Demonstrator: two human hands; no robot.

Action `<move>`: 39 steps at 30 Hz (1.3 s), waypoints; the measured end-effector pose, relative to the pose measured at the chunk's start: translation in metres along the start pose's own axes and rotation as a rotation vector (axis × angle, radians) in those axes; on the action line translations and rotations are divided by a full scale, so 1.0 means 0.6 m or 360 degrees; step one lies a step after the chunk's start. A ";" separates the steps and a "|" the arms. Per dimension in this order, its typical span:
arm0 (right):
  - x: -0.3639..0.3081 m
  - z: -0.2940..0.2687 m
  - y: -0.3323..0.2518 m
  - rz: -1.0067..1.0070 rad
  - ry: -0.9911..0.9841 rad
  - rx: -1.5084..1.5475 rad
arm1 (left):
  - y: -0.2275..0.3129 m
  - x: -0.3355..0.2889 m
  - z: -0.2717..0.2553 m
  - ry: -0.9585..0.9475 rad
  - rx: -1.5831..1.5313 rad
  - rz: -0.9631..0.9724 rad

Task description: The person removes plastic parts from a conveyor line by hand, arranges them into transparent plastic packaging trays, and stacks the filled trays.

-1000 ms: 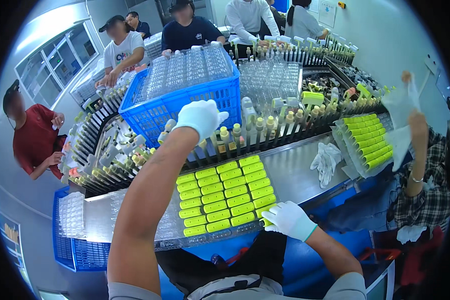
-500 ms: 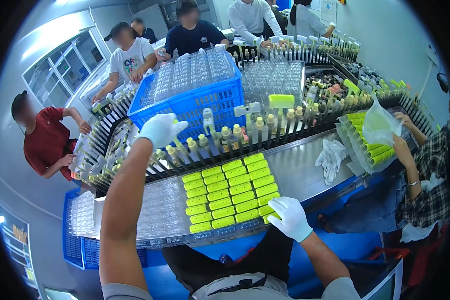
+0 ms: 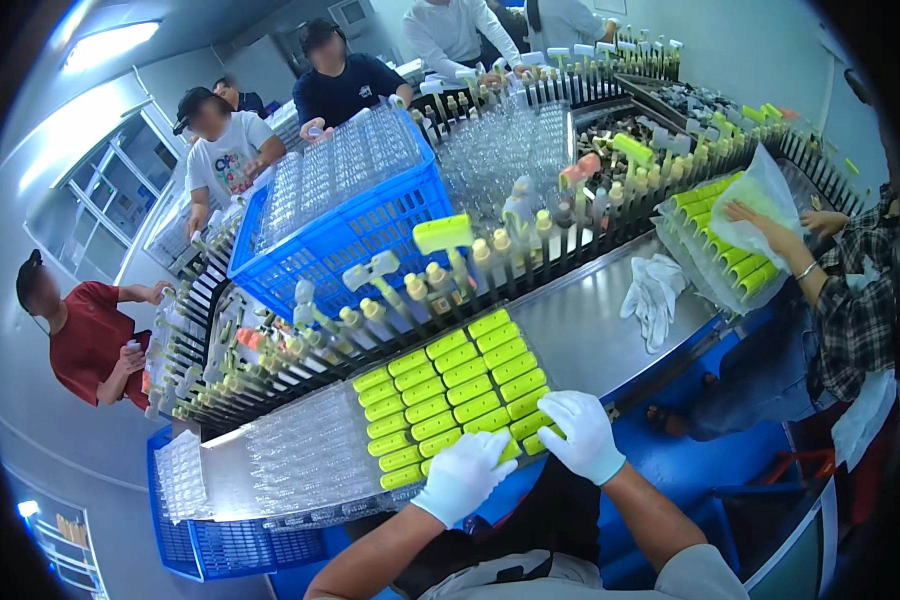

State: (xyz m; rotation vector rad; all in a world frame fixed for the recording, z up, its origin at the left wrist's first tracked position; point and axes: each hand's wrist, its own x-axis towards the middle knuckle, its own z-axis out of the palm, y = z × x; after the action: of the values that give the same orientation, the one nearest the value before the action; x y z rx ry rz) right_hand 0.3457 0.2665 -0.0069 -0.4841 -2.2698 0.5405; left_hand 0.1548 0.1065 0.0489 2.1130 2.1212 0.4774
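Both my hands wear white gloves and meet over the front of a clear blister tray point(image 3: 362, 440) filled with rows of yellow-green oblong plastic pieces point(image 3: 432, 405). My left hand point(image 3: 467, 475) is at the front row, fingers closed about one piece that shows past its fingertips. At the tray's front right corner, my right hand point(image 3: 580, 435) has thumb and fingers bent down onto another piece; the glove covers part of it. Beyond the tray runs a row of black posts, with pale-tipped stems and a yellow-green-headed piece point(image 3: 442, 235) standing among them.
Empty clear trays point(image 3: 305, 445) lie left of the filled one. A blue crate point(image 3: 340, 255) of clear trays stands behind the posts. Spare white gloves point(image 3: 655, 300) lie on the metal bench point(image 3: 580, 330). At right, a co-worker handles a bagged tray point(image 3: 725, 230); several people work across the line.
My left hand has come back from over the posts to the tray's front row. The right hand stays at the corner. Pieces on the posts have shifted left, and the view has tilted.
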 end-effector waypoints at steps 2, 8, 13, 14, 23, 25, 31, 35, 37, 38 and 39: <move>-0.005 0.005 0.004 0.0011 -0.0005 0.0040 | 0.001 0.001 0.025 0.0130 0.0105 0.0090; -0.003 0.009 -0.002 -0.0032 0.0042 0.0037 | -0.027 0.025 -0.009 0.0323 0.0269 0.0232; 0.004 -0.015 -0.008 -0.0047 0.0119 -0.0093 | -0.114 0.165 -0.201 0.1091 0.0493 0.0093; 0.015 -0.018 -0.012 -0.0058 0.0128 -0.0112 | -0.124 0.186 -0.233 0.1078 0.0640 0.0087; 0.272 -0.109 0.006 -0.0245 0.0325 -0.0517 | -0.270 0.160 -0.339 0.0396 0.0732 -0.0268; 0.372 -0.139 0.025 -0.0498 0.0254 -0.0703 | -0.296 0.142 -0.341 0.0371 0.0642 -0.0156; 0.496 -0.075 0.059 0.0276 -0.0430 -0.0674 | -0.316 0.100 -0.311 0.0489 0.1241 -0.0709; 0.498 -0.002 0.026 -0.0117 -0.0188 -0.1372 | -0.357 0.076 -0.319 0.0745 0.1410 -0.0560; 0.507 0.019 -0.002 -0.0231 0.0020 -0.1313 | -0.379 0.052 -0.346 0.0856 0.1506 -0.0349; 0.519 0.032 0.004 -0.0289 0.0061 -0.1270 | -0.395 0.036 -0.348 0.0905 0.1513 -0.0278; 0.536 0.028 0.009 -0.0101 -0.0108 -0.1205 | -0.404 0.033 -0.337 0.0840 0.1463 -0.0402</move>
State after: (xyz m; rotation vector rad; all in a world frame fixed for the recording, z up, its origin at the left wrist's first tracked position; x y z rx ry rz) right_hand 0.1237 0.4249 0.1647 -0.7551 -2.4959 -0.3717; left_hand -0.1371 0.1014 0.1712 2.1752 3.3506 -0.0130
